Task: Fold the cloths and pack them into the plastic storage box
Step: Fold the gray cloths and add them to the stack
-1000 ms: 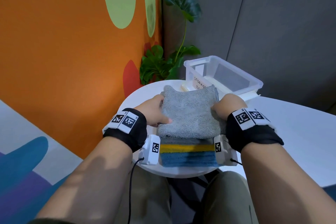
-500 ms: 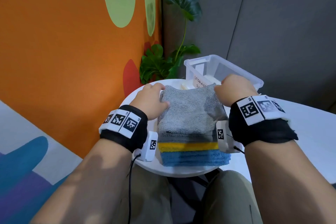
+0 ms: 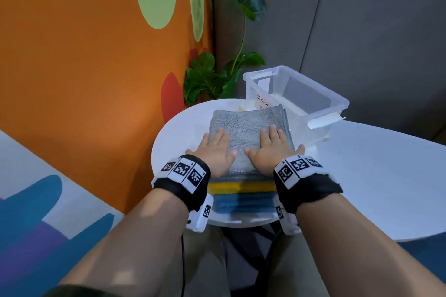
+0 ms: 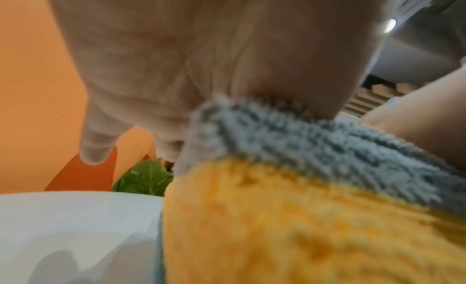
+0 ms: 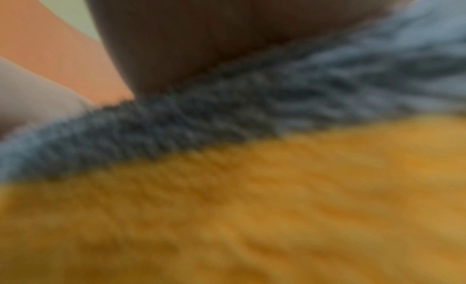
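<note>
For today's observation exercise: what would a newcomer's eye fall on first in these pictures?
First, the left hand and right hand, pressing flat on a folded grey cloth at the middle of the round white table. It tops a stack with a yellow cloth and a blue cloth beneath. Behind stands the clear plastic storage box.
</note>
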A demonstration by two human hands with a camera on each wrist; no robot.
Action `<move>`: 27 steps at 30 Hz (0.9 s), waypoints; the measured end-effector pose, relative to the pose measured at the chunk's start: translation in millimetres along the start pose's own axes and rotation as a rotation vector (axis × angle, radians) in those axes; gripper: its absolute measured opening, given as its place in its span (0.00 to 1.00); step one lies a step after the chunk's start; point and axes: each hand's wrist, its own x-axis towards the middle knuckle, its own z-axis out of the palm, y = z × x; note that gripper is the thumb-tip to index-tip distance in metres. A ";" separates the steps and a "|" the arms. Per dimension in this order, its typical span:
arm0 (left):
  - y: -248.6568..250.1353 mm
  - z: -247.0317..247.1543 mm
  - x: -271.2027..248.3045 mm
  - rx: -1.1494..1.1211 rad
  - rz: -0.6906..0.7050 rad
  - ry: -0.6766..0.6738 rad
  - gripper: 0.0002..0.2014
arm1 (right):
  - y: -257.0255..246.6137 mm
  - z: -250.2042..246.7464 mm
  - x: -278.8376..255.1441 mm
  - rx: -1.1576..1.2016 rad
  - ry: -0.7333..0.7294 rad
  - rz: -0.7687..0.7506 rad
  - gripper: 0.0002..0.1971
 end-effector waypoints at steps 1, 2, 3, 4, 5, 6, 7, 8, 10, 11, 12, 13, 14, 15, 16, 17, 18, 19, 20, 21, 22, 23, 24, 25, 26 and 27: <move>-1.4 1.4 2.2 -0.018 0.003 -0.010 0.31 | 3.4 1.4 1.5 0.020 0.007 0.008 0.37; -1.9 2.1 3.1 -0.036 0.009 -0.018 0.31 | 5.8 2.7 2.9 0.041 0.016 0.016 0.39; -2.8 3.2 4.8 -0.057 0.016 -0.022 0.32 | 6.9 3.4 2.7 0.060 0.027 0.023 0.40; -3.4 3.9 5.6 -0.077 0.024 -0.023 0.32 | 7.3 5.6 3.0 0.082 0.037 0.038 0.41; -5.1 5.5 7.2 -0.091 0.030 -0.023 0.32 | 7.4 8.4 4.6 0.101 0.039 0.062 0.42; -7.1 7.2 8.4 -0.098 0.040 -0.022 0.32 | 7.6 10.7 6.1 0.124 0.049 0.086 0.43; -9.5 8.8 9.9 -0.102 0.051 -0.017 0.33 | 7.5 12.9 7.1 0.138 0.060 0.106 0.45; -11.6 9.8 10.5 -0.106 0.059 -0.012 0.33 | 7.5 14.2 7.5 0.152 0.072 0.122 0.46; -15.1 11.1 10.9 -0.120 0.057 -0.011 0.33 | 8.0 12.6 4.9 0.219 0.071 0.157 0.46; -15.7 11.0 10.3 -0.125 0.055 -0.013 0.33 | 8.5 11.1 3.3 0.270 0.064 0.181 0.44; -15.2 9.7 8.3 -0.125 0.057 -0.016 0.33 | 9.0 9.4 1.6 0.323 0.055 0.197 0.43; -14.8 8.2 6.7 -0.122 0.059 -0.016 0.33 | 9.2 6.9 -0.8 0.367 0.043 0.209 0.42; -13.7 5.5 3.5 -0.123 0.057 -0.015 0.32 | 9.5 6.3 -0.5 0.402 0.040 0.211 0.42; -13.5 3.0 1.6 -0.126 0.047 -0.016 0.32 | 9.3 6.4 1.2 0.423 0.046 0.209 0.41; -13.3 -0.5 -0.6 -0.126 0.037 -0.014 0.32 | 8.5 5.4 2.0 0.436 0.050 0.205 0.40; -14.0 -4.2 -1.9 -0.116 0.026 -0.010 0.32 | 7.2 4.5 3.3 0.438 0.045 0.207 0.40; -14.5 -8.9 -3.8 -0.093 0.012 -0.005 0.33 | 5.5 4.1 5.1 0.443 0.045 0.205 0.39; -15.3 -13.5 -5.1 -0.063 -0.007 0.007 0.33 | 3.6 4.1 7.5 0.446 0.042 0.208 0.39; -15.7 -19.0 -7.0 -0.034 -0.031 0.025 0.33 | 1.0 3.4 10.3 0.452 0.038 0.211 0.39; -15.8 -24.7 -9.3 -0.008 -0.056 0.045 0.33 | -2.6 3.1 13.4 0.460 0.034 0.211 0.39; -15.3 -30.0 -12.3 0.018 -0.074 0.064 0.33 | -7.4 2.9 16.7 0.469 0.026 0.207 0.39; -14.8 -34.6 -15.1 0.040 -0.080 0.083 0.32 | -13.5 3.0 20.8 0.479 0.013 0.202 0.39; -14.3 -38.5 -17.6 0.058 -0.077 0.095 0.31 | -20.9 3.0 24.8 0.487 0.000 0.188 0.39; -14.5 -41.2 -18.6 0.070 -0.069 0.104 0.30 | -28.7 3.5 28.9 0.491 -0.013 0.169 0.39; -15.8 -43.4 -19.3 0.079 -0.063 0.105 0.30 | -37.2 3.6 32.6 0.496 -0.028 0.142 0.39; -18.3 -44.3 -18.8 0.086 -0.063 0.100 0.29 | -45.6 3.8 36.3 0.502 -0.046 0.110 0.38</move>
